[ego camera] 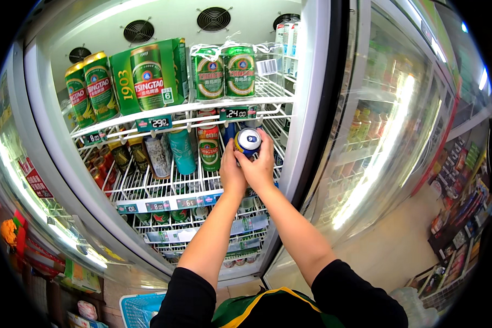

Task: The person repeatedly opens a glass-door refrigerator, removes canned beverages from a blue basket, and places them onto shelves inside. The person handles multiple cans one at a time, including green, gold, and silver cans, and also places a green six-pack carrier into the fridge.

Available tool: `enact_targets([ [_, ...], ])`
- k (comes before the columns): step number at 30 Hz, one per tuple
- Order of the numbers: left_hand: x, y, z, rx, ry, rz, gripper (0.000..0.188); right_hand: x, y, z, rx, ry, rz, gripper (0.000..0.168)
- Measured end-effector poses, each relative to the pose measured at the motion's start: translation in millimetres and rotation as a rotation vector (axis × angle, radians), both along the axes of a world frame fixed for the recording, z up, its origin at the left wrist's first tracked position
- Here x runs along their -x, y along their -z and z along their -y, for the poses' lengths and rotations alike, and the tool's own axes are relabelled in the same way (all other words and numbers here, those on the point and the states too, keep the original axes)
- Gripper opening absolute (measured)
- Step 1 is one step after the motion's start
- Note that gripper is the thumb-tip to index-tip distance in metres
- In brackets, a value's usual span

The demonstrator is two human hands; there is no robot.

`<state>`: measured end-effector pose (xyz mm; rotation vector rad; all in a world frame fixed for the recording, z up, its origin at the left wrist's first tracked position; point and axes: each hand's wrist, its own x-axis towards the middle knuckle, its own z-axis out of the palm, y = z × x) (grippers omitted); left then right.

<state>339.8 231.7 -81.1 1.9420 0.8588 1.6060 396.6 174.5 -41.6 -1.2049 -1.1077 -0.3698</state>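
Between my two hands is a blue and yellow drink can [248, 141], its silver top turned towards me, in front of the second shelf of an upright drinks fridge. My left hand [232, 168] closes round the can's left side. My right hand [260, 160] grips it from the right, with the thumb across the front. Just left of my hands a red and green beer can [208, 147] stands on the wire shelf, beside a teal can [182, 151] and a silver-white can [158, 156]. Part of another blue can [229, 132] shows behind my left hand.
Above, the top shelf [180, 110] holds green beer cans [100, 84], a green carton pack [147, 78] and a film-wrapped pack [223, 74]. A glass door [365, 164] stands open at the right. A blue plastic basket [127, 305] is on the floor at lower left.
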Motion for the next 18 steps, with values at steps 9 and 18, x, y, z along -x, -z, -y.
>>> enact_targets([
  [9,105,16,80,-0.398,-0.025,0.232,0.072,84,40,94,-0.161,-0.445,-0.121,0.094],
  [18,282,150,148,0.026,-0.366,0.135,0.072,210,147,102,0.29,-0.777,0.176,0.091],
])
